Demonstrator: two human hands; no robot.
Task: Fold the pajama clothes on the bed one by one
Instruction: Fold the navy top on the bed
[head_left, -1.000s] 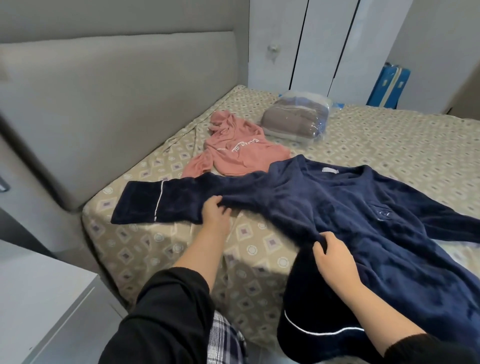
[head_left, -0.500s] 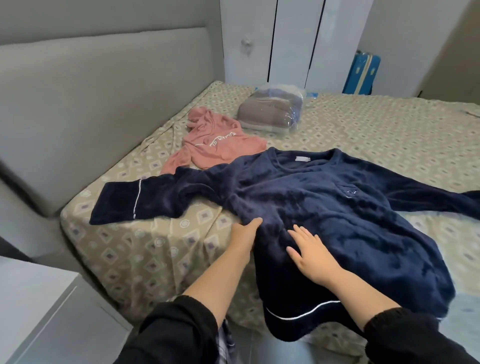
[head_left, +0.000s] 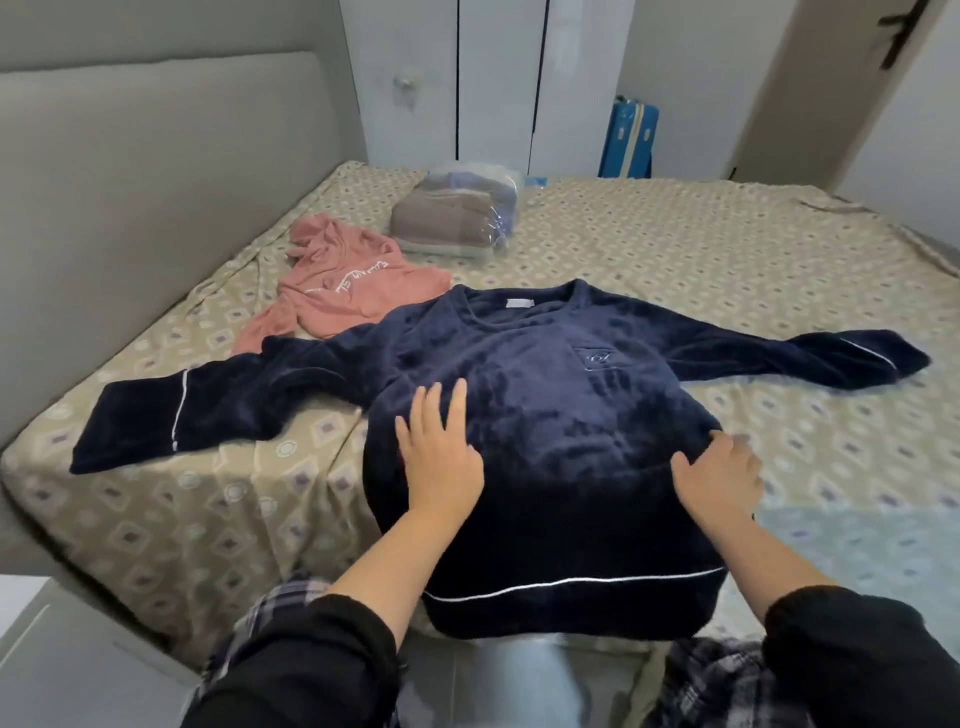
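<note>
Navy pajama top (head_left: 550, 374) beneath left hand (head_left: 441, 462) fingers (head_left: 458, 402); right hand (head_left: 719, 475) touching edge.

The person is wearing long black sleeves of a soft, matte cloth. The left sleeve (head_left: 301, 670) and the right sleeve (head_left: 857, 654) are ending partway along the forearms in loose, rounded cuffs, leaving the wrists, the left hand (head_left: 441, 467) and the right hand (head_left: 719, 478) bare. Plaid trousers (head_left: 275, 597) in dark blue, grey and white checks are showing beneath both sleeves, in front of the near edge of the bed (head_left: 649, 244), one leg at each side.
</note>
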